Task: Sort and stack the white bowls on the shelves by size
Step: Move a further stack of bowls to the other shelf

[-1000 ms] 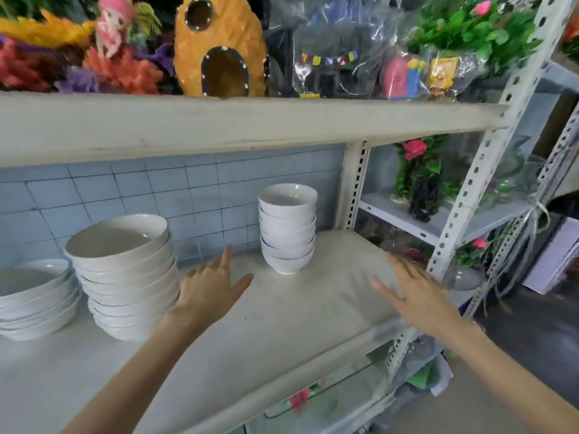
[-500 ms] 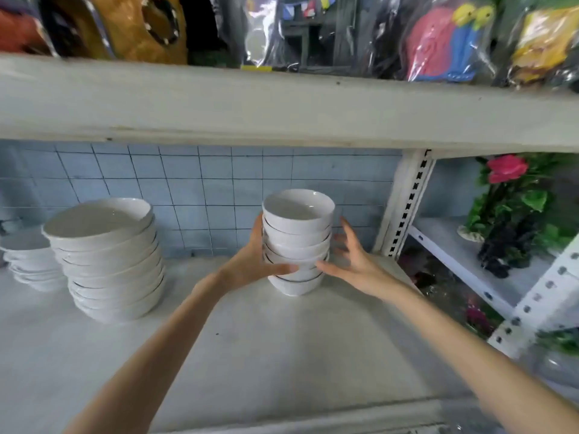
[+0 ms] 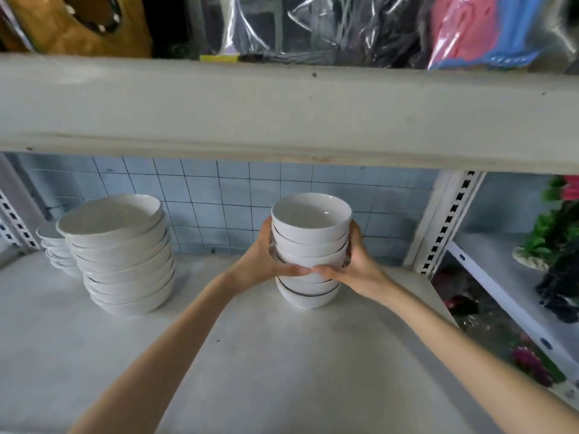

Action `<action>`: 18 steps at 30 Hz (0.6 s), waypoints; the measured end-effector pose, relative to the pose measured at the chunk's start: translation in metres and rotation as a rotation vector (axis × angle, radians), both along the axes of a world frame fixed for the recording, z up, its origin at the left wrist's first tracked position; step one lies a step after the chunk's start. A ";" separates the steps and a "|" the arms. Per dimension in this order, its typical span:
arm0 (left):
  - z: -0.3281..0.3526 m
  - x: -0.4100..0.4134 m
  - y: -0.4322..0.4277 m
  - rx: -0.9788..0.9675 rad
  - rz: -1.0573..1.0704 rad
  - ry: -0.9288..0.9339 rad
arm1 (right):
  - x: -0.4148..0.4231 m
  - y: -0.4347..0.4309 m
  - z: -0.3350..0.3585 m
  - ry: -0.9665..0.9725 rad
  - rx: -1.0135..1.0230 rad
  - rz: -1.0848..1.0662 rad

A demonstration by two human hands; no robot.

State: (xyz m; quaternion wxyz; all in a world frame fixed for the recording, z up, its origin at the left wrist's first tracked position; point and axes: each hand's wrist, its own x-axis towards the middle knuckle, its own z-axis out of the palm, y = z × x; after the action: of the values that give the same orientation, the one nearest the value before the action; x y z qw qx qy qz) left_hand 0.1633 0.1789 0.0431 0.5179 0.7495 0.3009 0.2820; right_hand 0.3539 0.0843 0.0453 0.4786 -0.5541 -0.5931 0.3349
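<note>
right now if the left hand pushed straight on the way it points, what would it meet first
The small bowl stack: the left hand grips its side, with no gap between them. Behind that, probably the blue tiled wall; depth is unclear.

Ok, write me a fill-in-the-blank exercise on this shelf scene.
The left hand and right hand grip the small bowls from opposite ____.
The stack of wide bowls stands to the ____ of them.
The wall behind is covered in pale blue ____.
Missing words: sides, left, tiles.
</note>
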 end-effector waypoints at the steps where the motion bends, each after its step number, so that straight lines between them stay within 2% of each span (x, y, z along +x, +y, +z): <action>1: 0.000 0.001 0.001 0.003 0.009 -0.004 | 0.000 0.000 0.001 0.009 0.007 -0.001; 13: 0.010 -0.001 0.006 0.004 -0.032 -0.057 | -0.007 -0.005 0.014 -0.002 0.035 -0.067; 18: 0.033 -0.006 0.004 0.076 -0.059 -0.113 | -0.017 -0.009 0.034 -0.010 0.100 -0.128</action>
State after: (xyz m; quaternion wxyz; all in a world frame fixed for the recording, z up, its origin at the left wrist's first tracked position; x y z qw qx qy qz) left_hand 0.1569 0.1831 0.0763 0.5131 0.7601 0.2381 0.3199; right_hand 0.3373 0.0754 0.0791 0.5231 -0.5681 -0.5748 0.2706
